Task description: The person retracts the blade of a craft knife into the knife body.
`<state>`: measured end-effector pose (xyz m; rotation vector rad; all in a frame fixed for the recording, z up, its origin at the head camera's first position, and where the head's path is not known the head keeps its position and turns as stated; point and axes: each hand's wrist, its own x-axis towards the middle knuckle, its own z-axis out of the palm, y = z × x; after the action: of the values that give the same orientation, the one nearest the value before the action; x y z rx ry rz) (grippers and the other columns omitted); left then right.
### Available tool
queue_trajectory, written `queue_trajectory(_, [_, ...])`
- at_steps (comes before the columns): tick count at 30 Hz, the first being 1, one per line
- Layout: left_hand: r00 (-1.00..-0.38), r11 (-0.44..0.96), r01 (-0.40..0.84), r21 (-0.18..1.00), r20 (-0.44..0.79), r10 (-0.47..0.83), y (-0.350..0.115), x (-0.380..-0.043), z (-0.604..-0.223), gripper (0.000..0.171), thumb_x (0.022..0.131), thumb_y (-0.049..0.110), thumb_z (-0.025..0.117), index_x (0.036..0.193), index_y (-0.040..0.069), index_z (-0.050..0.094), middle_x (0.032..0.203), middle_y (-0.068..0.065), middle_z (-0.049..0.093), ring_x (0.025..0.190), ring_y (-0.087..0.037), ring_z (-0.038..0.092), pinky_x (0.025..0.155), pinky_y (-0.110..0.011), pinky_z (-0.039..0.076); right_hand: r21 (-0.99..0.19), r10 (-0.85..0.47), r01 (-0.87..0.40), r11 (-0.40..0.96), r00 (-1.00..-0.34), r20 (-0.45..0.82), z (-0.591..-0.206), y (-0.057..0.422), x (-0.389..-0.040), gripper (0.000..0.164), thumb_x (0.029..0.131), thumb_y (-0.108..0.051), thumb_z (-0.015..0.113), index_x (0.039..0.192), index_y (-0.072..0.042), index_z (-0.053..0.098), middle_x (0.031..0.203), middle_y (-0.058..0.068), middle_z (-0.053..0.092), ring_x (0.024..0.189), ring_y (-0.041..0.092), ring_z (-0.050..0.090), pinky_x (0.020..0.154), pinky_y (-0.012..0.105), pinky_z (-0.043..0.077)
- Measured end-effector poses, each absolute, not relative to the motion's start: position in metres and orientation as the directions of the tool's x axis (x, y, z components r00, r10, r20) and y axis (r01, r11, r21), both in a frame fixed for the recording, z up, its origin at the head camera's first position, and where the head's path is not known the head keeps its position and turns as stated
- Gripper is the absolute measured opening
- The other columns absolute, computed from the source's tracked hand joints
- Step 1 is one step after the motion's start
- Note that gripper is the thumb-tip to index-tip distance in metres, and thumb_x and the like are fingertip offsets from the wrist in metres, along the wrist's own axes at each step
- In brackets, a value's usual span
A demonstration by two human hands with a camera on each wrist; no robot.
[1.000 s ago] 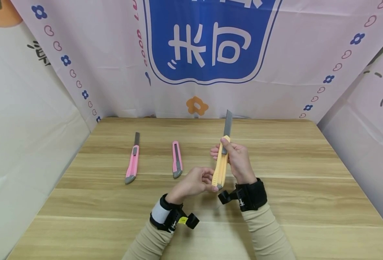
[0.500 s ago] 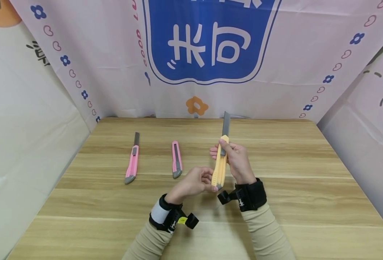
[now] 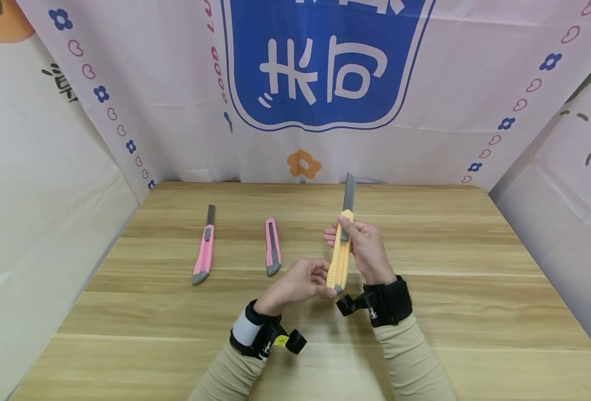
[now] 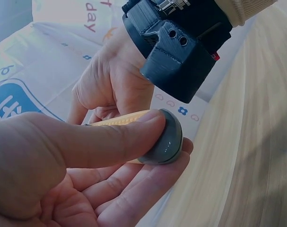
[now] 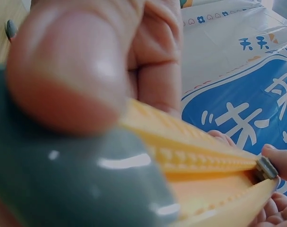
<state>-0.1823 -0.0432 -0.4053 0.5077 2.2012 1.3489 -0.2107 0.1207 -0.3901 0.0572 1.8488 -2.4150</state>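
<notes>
A yellow box cutter (image 3: 338, 262) is held up between both hands, its grey blade (image 3: 349, 192) extended and pointing away. My right hand (image 3: 370, 250) grips its upper part, the thumb on the grey slider (image 3: 345, 235). At the bottom end, my left hand (image 3: 300, 281) pinches the grey end cap (image 4: 166, 142) between thumb and fingers. In the right wrist view, the toothed track of the yellow handle (image 5: 200, 161) runs up to the slider under the right thumb.
Two pink box cutters lie on the wooden table (image 3: 140, 312) to the left. The far-left cutter (image 3: 204, 253) has its blade out; the nearer one (image 3: 273, 248) shows no blade beyond its handle. A printed cloth (image 3: 185, 145) hangs behind the table.
The yellow box cutter's blade tip and slider have shifted slightly toward me and to the left, then stayed almost still. Both hands keep their grip.
</notes>
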Motion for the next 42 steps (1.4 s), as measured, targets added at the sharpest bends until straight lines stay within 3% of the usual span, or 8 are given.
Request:
queue_trajectory(12, [-0.799, 0.423, 0.035, 0.905, -0.23, 0.556, -0.0436, -0.1817, -0.4042, 0.032, 0.082, 0.006, 0.074, 0.111, -0.002, 0.063, 0.097, -0.014, 0.07, 0.081, -0.006, 0.061, 0.071, -0.016, 0.051, -0.955, -0.09, 0.101, -0.28, -0.993, -0.079, -0.3892, 0.1229, -0.2092, 0.033, 0.097, -0.022, 0.057, 0.107, 0.009, 0.06, 0.079, -0.003, 0.076, 0.081, 0.011, 0.074, 0.08, 0.028, 0.06])
queue_trajectory(19, [-0.806, 0.414, 0.048, 0.909, -0.21, 0.554, -0.0441, -0.1809, -0.4024, 0.031, 0.083, 0.006, 0.073, 0.111, -0.002, 0.063, 0.099, -0.015, 0.07, 0.082, -0.006, 0.062, 0.073, -0.017, 0.052, -0.949, -0.097, 0.16, -0.271, -0.986, -0.138, -0.3869, 0.121, -0.2096, 0.053, 0.098, -0.035, 0.053, 0.121, 0.014, 0.054, 0.081, -0.004, 0.076, 0.081, 0.01, 0.074, 0.08, 0.026, 0.06])
queue_trajectory(25, [-0.805, 0.416, 0.055, 0.908, -0.206, 0.557, -0.0449, -0.1815, -0.4041, 0.031, 0.083, 0.006, 0.072, 0.111, -0.003, 0.062, 0.099, -0.016, 0.07, 0.083, -0.007, 0.063, 0.073, -0.017, 0.053, -0.945, -0.1, 0.235, -0.228, -0.971, -0.218, -0.388, 0.1194, -0.2106, 0.059, 0.097, -0.045, 0.049, 0.115, 0.01, 0.057, 0.077, -0.001, 0.075, 0.076, 0.011, 0.074, 0.075, 0.027, 0.061])
queue_trajectory(36, [-0.803, 0.423, 0.05, 0.905, -0.215, 0.556, -0.0445, -0.1806, -0.4021, 0.029, 0.083, 0.006, 0.073, 0.109, -0.002, 0.063, 0.098, -0.015, 0.071, 0.082, -0.006, 0.062, 0.072, -0.017, 0.052, -0.958, -0.093, 0.191, -0.214, -0.98, -0.175, -0.3912, 0.1174, -0.2103, 0.053, 0.099, -0.035, 0.051, 0.115, 0.015, 0.055, 0.074, -0.002, 0.074, 0.073, 0.011, 0.074, 0.072, 0.025, 0.061])
queue_trajectory(42, [-0.798, 0.421, 0.052, 0.906, -0.215, 0.563, -0.0457, -0.181, -0.4025, 0.029, 0.083, 0.006, 0.072, 0.109, -0.002, 0.063, 0.098, -0.015, 0.071, 0.082, -0.006, 0.063, 0.073, -0.017, 0.053, -0.956, -0.099, 0.167, -0.243, -0.984, -0.146, -0.391, 0.1176, -0.21, 0.033, 0.099, -0.032, 0.053, 0.093, -0.001, 0.063, 0.073, -0.002, 0.074, 0.072, 0.011, 0.074, 0.072, 0.025, 0.061])
